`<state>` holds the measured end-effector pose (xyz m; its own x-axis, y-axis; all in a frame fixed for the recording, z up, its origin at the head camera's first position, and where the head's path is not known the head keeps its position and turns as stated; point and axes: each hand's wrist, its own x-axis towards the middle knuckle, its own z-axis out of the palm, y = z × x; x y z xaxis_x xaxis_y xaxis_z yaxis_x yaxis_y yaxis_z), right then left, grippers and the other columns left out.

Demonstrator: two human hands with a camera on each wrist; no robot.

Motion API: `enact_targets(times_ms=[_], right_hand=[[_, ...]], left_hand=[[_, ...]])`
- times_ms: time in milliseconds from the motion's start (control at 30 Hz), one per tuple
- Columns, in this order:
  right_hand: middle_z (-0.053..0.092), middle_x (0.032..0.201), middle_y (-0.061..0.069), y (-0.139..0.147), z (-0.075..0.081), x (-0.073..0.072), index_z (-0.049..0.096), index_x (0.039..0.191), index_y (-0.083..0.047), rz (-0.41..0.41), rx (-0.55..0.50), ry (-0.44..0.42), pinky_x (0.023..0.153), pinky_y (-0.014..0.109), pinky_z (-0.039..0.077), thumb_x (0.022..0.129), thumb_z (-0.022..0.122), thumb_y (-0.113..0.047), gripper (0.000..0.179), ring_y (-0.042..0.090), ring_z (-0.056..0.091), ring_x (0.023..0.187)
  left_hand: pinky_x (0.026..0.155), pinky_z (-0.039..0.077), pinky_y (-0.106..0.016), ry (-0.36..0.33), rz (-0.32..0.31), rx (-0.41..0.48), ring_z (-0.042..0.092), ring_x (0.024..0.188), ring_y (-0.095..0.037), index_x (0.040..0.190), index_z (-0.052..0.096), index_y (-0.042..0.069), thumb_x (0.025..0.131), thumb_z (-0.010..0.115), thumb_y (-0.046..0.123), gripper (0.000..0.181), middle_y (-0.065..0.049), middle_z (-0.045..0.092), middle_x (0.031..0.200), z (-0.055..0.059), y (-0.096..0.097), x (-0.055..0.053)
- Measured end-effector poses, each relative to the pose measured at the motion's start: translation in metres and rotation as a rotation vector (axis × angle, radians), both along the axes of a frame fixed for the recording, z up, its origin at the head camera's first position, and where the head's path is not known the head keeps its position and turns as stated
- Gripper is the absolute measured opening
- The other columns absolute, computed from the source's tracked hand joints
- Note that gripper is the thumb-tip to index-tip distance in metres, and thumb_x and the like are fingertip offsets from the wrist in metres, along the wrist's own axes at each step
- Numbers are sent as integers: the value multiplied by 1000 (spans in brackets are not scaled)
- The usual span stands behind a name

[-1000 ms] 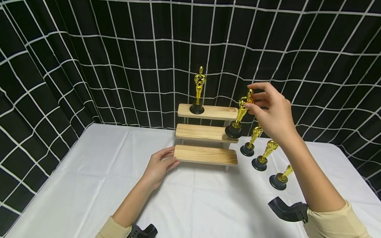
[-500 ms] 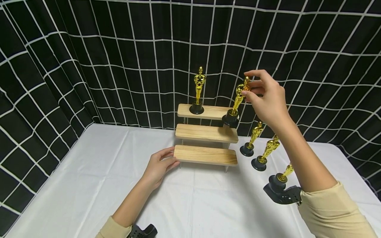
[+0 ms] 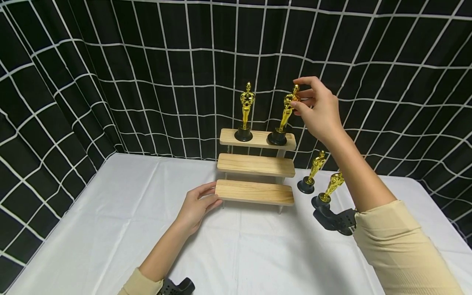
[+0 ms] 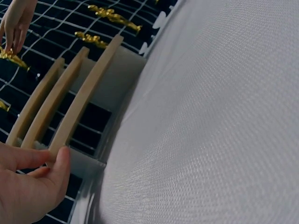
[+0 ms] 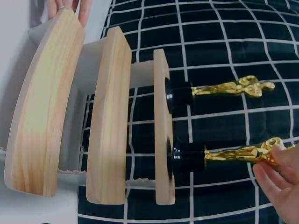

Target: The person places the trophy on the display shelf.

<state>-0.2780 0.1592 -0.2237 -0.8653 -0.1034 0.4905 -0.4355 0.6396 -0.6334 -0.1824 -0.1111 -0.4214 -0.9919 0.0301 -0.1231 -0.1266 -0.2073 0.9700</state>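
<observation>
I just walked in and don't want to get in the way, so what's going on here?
A person's right hand holds a gold statuette by its upper part, leaning slightly, its base seemingly touching the top board near the right end. A second statuette stands toward that board's left end. The left hand pinches the left end of the lowest board. Two more statuettes show clearly on the white cloth to the right.

You pinch with your raised right hand [image 3: 320,108], its forearm [image 3: 353,170] stretched forward; your left hand [image 3: 195,207] grips lower down.
</observation>
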Motion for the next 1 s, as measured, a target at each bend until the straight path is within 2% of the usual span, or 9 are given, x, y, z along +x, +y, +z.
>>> enact_targets(times_ms=[200,367,533,700,767,1000], right_hand=[[67,132,28,-4,-3,-10,54,149,-7,-4,-14,-19,78,10,63,104,64,0,47,42,70,110],[66,135,26,-3,-6,-13,53,151,-10,-6,-3,-42,88,23,68,104,64,-1,50,40,69,113],[65,138,24,-4,-7,-11,51,155,-15,-2,6,-55,84,23,66,104,66,-4,54,39,69,116],[63,143,23,-3,-10,-9,43,160,-16,-18,-3,-53,75,15,57,103,68,-6,63,39,68,120],[62,143,22,-2,-12,-7,41,161,-16,-20,-8,-46,74,12,57,103,68,-6,64,39,69,119],[61,143,22,2,-21,9,41,161,-13,-29,-32,-24,83,13,63,105,65,-7,61,38,69,119]], left_hand=[[96,65,-22,-7,1,10,67,100,-17,147,50,-15,100,50,-17,47,-31,53,133,-1,0,0],[97,64,-23,-2,-2,7,67,102,-18,147,50,-15,100,50,-16,47,-32,52,135,0,0,0],[97,65,-24,1,-2,10,67,103,-19,147,50,-15,100,50,-16,47,-31,53,134,-1,-1,-1],[96,65,-23,-3,0,10,67,102,-19,147,50,-14,100,50,-16,47,-31,53,134,-1,-1,-1],[97,65,-23,-7,-1,11,67,102,-18,147,50,-14,100,50,-16,47,-31,53,134,-2,-1,-1],[98,64,-25,-5,-5,12,68,103,-20,148,49,-14,101,50,-15,47,-33,51,136,-2,-2,-1]])
